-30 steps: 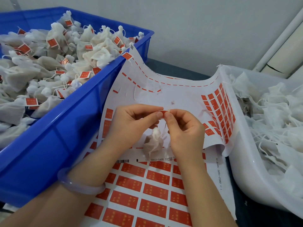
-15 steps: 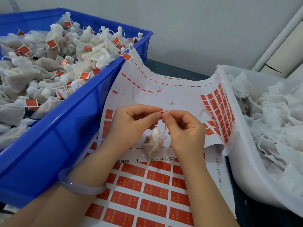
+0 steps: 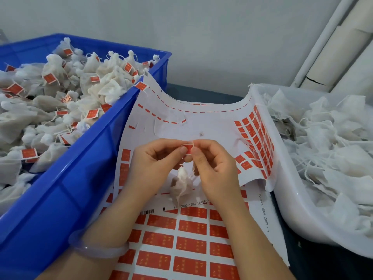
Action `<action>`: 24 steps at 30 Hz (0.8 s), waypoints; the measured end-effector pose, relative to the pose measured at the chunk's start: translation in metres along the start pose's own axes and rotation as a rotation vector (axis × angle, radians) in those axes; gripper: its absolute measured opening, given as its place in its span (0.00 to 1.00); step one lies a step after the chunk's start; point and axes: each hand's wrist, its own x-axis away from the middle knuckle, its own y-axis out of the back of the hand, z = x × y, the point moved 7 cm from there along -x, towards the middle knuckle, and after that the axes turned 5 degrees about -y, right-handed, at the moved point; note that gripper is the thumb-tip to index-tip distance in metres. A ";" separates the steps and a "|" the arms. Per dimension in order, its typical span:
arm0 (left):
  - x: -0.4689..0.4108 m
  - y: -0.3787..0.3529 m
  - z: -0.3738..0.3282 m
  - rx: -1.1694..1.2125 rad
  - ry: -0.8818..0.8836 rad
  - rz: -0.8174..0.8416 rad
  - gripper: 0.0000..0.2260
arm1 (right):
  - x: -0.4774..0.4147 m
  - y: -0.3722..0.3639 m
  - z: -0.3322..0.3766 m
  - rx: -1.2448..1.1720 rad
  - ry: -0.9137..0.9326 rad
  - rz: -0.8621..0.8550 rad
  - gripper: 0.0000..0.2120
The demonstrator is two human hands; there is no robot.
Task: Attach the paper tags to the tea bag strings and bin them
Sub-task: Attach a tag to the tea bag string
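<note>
Change vs. a second ago: the small red paper tag (image 3: 189, 149) is now shown face-on between the fingertips, where only a thin red edge is seen in the prior views. This is read as the sticker being folded shut over the string and pressed flat. The string itself cannot be made out at the fold.

Left hand (image 3: 155, 162): the tag's left edge is pinched by thumb and forefinger. Right hand (image 3: 216, 168): the right edge is pinched the same way, other fingers curled. Both hands are otherwise held where they were, over the white backing sheet with most stickers peeled off (image 3: 201, 122).

The small white mesh tea bag (image 3: 180, 185) is hung just below the tag, between the two hands. Whether its lower end is touching the paper cannot be told.

Task meaning: attachment for this bag is judged nearly done, and binning is not yet done. The blue plastic crate (image 3: 80, 178) on the left, filled with tagged bags, is taken as the drop target. Untagged bags are piled in the white plastic tub (image 3: 292, 209) on the right. A full sheet of red stickers (image 3: 191, 245) is laid nearest the person.
</note>
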 end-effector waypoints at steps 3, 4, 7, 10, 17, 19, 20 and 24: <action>0.001 -0.004 0.000 -0.024 -0.002 0.044 0.10 | 0.001 -0.001 0.002 0.037 0.011 0.006 0.09; 0.002 -0.005 0.001 -0.031 0.003 0.042 0.09 | 0.000 0.001 0.001 0.032 -0.018 0.001 0.08; -0.001 0.004 0.010 -0.024 0.043 -0.051 0.05 | -0.002 0.006 -0.002 0.197 -0.109 0.167 0.19; -0.002 0.015 0.022 -0.008 0.133 -0.130 0.05 | 0.007 -0.001 -0.008 0.510 -0.184 0.440 0.34; -0.001 0.017 0.036 -0.005 0.252 -0.167 0.07 | 0.007 -0.009 0.007 0.458 -0.058 0.141 0.08; -0.002 0.020 0.040 -0.028 0.286 -0.191 0.07 | -0.001 0.000 0.028 0.289 -0.015 -0.016 0.05; -0.001 0.019 0.041 -0.050 0.302 -0.172 0.07 | -0.007 -0.001 0.041 0.217 0.016 -0.056 0.05; 0.003 0.003 0.039 -0.198 0.292 0.032 0.04 | -0.039 -0.036 0.099 0.017 0.166 -0.062 0.06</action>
